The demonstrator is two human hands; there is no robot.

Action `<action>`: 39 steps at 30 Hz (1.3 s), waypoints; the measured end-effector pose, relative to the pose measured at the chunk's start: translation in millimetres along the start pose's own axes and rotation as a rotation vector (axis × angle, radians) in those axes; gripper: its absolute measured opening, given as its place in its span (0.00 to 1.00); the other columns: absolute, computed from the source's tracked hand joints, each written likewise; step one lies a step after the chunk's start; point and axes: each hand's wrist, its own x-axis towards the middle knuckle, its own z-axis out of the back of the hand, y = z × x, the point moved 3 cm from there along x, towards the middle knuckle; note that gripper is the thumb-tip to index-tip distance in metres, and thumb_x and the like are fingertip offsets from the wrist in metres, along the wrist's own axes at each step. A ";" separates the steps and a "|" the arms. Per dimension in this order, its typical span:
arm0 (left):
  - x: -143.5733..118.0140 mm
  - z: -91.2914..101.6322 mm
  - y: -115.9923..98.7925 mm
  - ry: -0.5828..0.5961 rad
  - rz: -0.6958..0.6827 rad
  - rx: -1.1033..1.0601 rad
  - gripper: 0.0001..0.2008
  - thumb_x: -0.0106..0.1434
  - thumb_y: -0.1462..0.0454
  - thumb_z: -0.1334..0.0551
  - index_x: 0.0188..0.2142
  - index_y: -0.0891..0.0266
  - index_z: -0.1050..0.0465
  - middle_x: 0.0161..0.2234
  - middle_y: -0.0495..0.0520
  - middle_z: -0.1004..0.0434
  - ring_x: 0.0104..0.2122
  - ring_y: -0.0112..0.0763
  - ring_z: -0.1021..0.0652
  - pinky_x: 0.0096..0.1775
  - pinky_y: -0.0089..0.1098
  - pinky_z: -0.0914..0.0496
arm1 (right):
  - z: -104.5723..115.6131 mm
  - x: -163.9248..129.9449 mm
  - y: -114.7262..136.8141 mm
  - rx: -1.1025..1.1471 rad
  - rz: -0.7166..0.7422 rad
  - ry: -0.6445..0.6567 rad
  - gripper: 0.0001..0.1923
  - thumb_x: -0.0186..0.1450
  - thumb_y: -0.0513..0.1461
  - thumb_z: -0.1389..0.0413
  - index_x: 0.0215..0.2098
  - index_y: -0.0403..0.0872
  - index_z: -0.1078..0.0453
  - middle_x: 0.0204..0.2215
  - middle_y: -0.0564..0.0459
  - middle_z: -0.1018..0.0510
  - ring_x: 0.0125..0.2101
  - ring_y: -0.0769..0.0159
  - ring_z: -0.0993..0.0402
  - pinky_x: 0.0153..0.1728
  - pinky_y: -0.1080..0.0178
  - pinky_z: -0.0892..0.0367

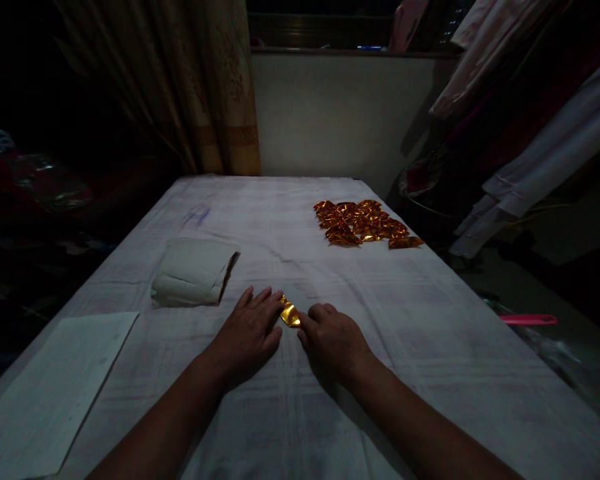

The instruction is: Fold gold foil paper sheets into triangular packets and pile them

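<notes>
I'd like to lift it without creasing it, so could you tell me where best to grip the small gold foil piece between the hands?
Probably the small gold foil piece's far exposed edge, from the far side; left hand and right hand cover its near sides.

Gold foil piece [290, 313], orange-gold foil heap [365, 223] (perhaps reddish), white cloth [430, 347].

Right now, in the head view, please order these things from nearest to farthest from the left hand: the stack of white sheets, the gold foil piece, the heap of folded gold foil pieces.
1. gold foil piece, touching the left hand at its fingertips.
2. stack of white sheets, just beyond, to the left.
3. heap of folded gold foil pieces, far right on the cloth.
</notes>
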 end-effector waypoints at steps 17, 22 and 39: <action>-0.8 10.2 -3.8 -0.095 0.014 0.053 0.09 0.67 0.63 0.36 0.47 0.54 0.25 0.43 0.51 0.21 0.45 0.38 0.23 0.64 0.54 0.45 | -15.6 -4.9 -14.0 0.032 0.151 -0.241 0.08 0.69 0.38 0.42 0.45 0.48 0.24 0.38 0.48 0.21 0.36 0.62 0.28 0.35 0.62 0.37; -0.5 12.0 -1.7 -0.060 0.005 0.050 0.10 0.65 0.62 0.32 0.46 0.56 0.24 0.40 0.51 0.21 0.43 0.39 0.23 0.61 0.55 0.42 | -14.7 -1.4 -19.2 0.063 0.142 -0.240 0.06 0.70 0.39 0.41 0.43 0.50 0.23 0.38 0.49 0.21 0.37 0.63 0.27 0.34 0.63 0.37; 0.6 11.6 -3.6 -0.158 -0.064 0.083 0.09 0.72 0.60 0.41 0.39 0.58 0.23 0.34 0.51 0.22 0.36 0.35 0.24 0.55 0.48 0.37 | -16.0 -5.5 -22.0 0.205 0.209 -0.350 0.09 0.65 0.35 0.40 0.44 0.46 0.24 0.43 0.46 0.21 0.41 0.60 0.28 0.42 0.61 0.32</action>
